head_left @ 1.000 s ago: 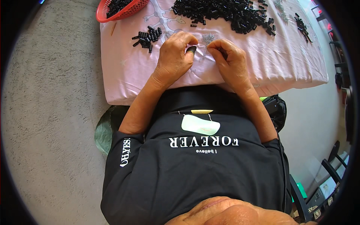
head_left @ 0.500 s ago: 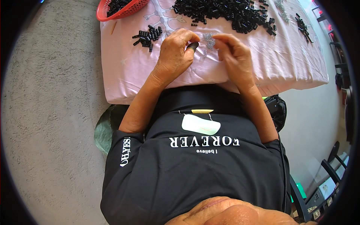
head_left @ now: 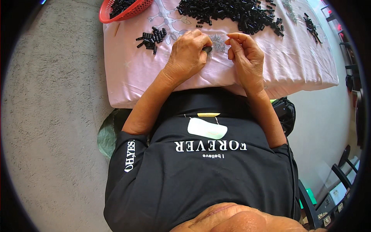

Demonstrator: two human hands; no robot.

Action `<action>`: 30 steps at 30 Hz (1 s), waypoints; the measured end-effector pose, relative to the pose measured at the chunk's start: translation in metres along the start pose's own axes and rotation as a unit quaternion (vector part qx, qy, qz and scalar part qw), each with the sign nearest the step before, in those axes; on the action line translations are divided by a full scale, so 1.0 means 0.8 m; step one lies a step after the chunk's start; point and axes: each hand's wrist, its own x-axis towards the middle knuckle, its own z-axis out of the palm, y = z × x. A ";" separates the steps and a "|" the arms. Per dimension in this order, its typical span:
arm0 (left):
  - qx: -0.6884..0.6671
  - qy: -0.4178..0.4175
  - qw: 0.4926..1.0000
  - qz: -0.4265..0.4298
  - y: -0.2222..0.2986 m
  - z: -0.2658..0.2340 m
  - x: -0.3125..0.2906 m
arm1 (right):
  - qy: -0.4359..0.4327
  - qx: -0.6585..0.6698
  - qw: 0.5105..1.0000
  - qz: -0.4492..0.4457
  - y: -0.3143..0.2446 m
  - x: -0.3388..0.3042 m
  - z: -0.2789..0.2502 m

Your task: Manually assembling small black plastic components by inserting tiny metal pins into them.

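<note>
Pink patterned cloth (head_left: 131, 79) spreads beneath your hands: your left hand (head_left: 189, 53) curls, fingers drawn toward a dark thumb cover (head_left: 207, 49); your right hand (head_left: 248, 57) bends thumb and forefinger close together. Whether either grips anything cannot be told. Small silvery bits (head_left: 219, 43) lie between them, black pieces (head_left: 228, 11) heaped beyond.

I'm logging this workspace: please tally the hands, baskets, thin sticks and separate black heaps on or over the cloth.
Hands: 2 (left hand, right hand)
Red basket: 1
Thin stick: 1
Black heaps: 3 (left heap, middle heap, right heap)
Total: 7
</note>
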 end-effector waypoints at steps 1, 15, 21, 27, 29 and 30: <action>0.009 0.001 1.000 0.002 -0.002 -0.001 -0.001 | 0.000 0.000 1.000 0.000 0.000 0.000 0.000; -0.010 0.014 1.000 0.001 0.002 0.002 -0.002 | -0.006 -0.011 1.000 -0.002 0.004 0.000 0.001; 0.003 -0.005 1.000 0.019 -0.003 0.002 0.002 | -0.006 -0.025 1.000 -0.009 0.004 0.001 0.001; 0.009 0.013 1.000 0.018 -0.006 -0.004 -0.003 | -0.005 -0.039 0.999 -0.014 0.004 0.001 0.002; -0.002 0.034 0.999 0.022 -0.004 -0.009 -0.004 | -0.008 -0.051 0.999 -0.011 0.003 0.001 0.003; -0.002 0.035 0.999 0.022 -0.001 -0.012 -0.004 | -0.010 -0.063 0.998 -0.007 0.003 0.001 0.003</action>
